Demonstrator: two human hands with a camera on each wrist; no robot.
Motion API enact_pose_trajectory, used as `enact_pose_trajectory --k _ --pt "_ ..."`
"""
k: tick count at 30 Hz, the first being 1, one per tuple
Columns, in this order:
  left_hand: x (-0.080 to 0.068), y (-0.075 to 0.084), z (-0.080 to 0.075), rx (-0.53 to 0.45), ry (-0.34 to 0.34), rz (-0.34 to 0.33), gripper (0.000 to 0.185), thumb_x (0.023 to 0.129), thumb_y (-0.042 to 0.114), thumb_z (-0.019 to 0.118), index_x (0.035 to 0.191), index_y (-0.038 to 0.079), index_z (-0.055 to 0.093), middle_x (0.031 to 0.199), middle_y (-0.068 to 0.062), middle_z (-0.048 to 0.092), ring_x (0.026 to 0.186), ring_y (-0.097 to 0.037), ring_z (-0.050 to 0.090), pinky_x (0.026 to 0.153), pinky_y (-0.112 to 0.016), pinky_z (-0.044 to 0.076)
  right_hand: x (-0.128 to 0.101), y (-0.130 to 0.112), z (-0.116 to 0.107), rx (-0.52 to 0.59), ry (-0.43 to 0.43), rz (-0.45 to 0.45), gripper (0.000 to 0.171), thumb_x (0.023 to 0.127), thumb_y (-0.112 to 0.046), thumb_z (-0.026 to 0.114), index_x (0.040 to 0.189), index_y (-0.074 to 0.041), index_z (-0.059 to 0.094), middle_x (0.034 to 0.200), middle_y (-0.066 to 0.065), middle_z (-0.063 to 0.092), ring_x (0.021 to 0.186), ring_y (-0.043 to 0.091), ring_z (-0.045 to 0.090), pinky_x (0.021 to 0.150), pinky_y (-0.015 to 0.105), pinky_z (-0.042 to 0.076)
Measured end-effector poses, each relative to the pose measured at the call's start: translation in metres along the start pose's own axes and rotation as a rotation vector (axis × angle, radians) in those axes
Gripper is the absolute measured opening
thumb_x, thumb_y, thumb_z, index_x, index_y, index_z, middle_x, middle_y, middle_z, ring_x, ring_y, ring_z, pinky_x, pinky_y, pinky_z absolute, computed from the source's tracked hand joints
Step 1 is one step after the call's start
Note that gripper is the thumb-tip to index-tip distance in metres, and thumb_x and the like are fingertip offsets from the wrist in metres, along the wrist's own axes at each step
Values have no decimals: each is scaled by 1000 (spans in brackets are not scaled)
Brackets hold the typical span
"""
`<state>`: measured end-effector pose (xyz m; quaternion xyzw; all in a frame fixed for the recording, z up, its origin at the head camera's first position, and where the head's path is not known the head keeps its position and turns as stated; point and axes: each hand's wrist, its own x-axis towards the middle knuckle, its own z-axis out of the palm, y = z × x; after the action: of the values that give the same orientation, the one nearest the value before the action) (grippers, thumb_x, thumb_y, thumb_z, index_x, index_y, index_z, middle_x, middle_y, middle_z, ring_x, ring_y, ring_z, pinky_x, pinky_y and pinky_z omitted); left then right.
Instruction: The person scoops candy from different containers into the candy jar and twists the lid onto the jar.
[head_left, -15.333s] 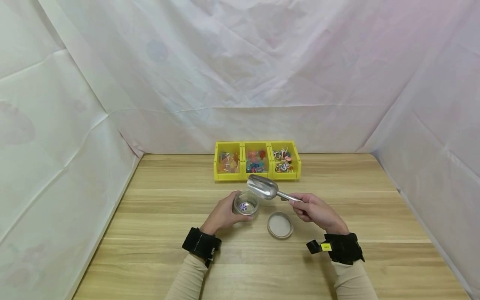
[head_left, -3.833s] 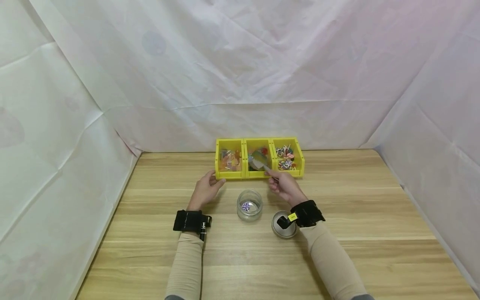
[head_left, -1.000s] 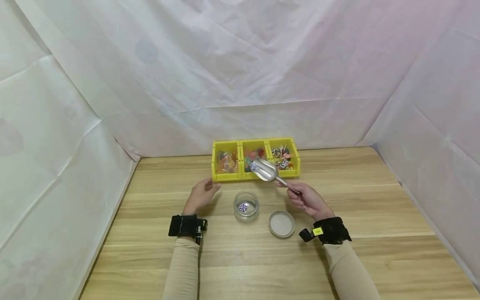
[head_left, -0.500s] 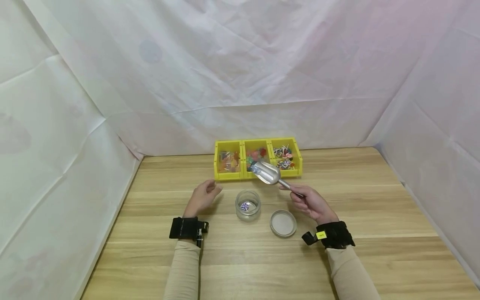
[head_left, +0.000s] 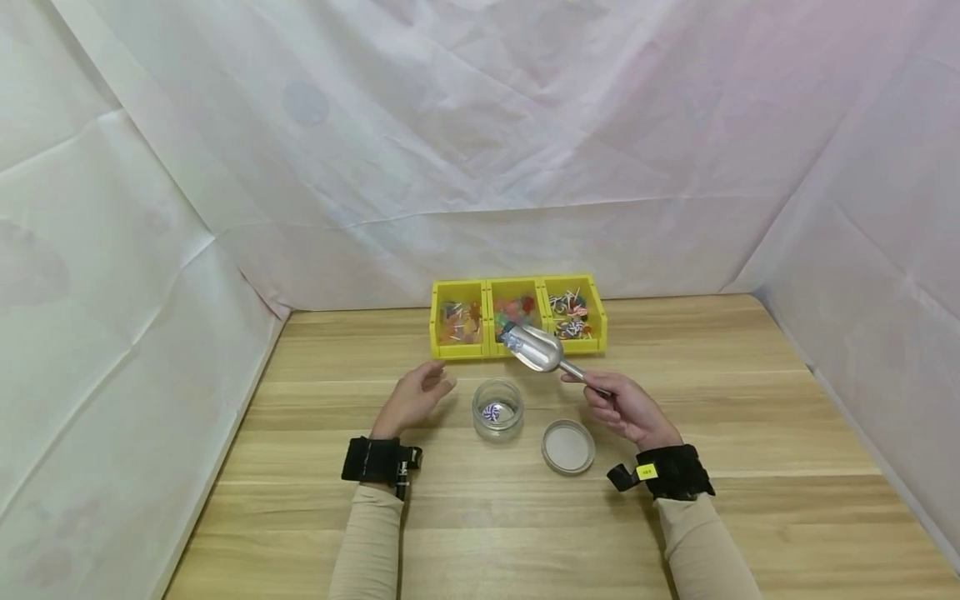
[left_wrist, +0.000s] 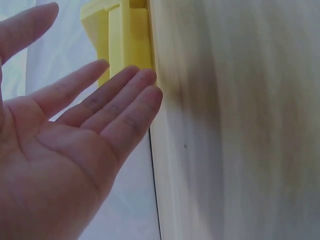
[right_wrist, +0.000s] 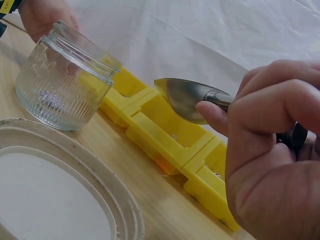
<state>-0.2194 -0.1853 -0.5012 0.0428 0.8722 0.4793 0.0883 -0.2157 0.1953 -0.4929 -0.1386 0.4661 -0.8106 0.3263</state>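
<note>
The fingers (right_wrist: 260,117) of the right hand (head_left: 626,408) are curled tight around the thin handle of a shiny metal scoop (head_left: 536,348). The handle sits inside the fingers, and the bowl of the scoop sticks out past them, up in the air. The scoop is long from handle to bowl. It points away from the person and a bit to the left, toward the yellow bins (head_left: 517,317). Its bowl hangs in front of the middle bin, just behind the glass jar (head_left: 497,408). Something small and bluish lies at the front of the bowl.

The left hand (head_left: 412,398) holds nothing. Its fingers are straight and a little apart, palm open, just left of the jar and not touching it.

The jar stands on the wooden table (head_left: 750,433) with a striped candy (head_left: 491,412) inside. The round lid (head_left: 567,447) lies flat beside the jar, on its right.
</note>
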Motion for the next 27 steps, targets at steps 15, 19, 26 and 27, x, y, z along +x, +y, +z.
enact_pose_trajectory --k 15,19,26,27 --pt "-2 12 9 -66 -155 137 53 99 24 63 144 2 47 142 -20 53 130 -37 51 109 -52 40 0 0 2 -44 27 18 40 109 -20 36 134 5 55 63 -9 48 45 -1 43 36 13 36" --pt "-3 15 9 -67 -188 156 54 99 25 61 145 1 46 143 -19 52 131 -36 50 111 -52 39 0 0 2 -41 21 17 40 109 -19 36 134 6 54 63 -9 47 45 0 44 36 13 36" --pt "-3 17 11 -39 -224 166 58 98 34 62 145 3 46 143 -16 53 130 -32 52 109 -48 42 -1 -1 3 -51 15 11 40 109 -20 36 134 5 55 63 -9 48 45 -1 43 36 13 36" --pt "-3 18 11 -36 -230 164 59 98 35 62 145 4 47 143 -15 54 129 -31 53 109 -48 42 -1 -1 3 -51 12 9 40 109 -19 36 134 5 55 63 -9 48 45 -1 43 36 13 35"
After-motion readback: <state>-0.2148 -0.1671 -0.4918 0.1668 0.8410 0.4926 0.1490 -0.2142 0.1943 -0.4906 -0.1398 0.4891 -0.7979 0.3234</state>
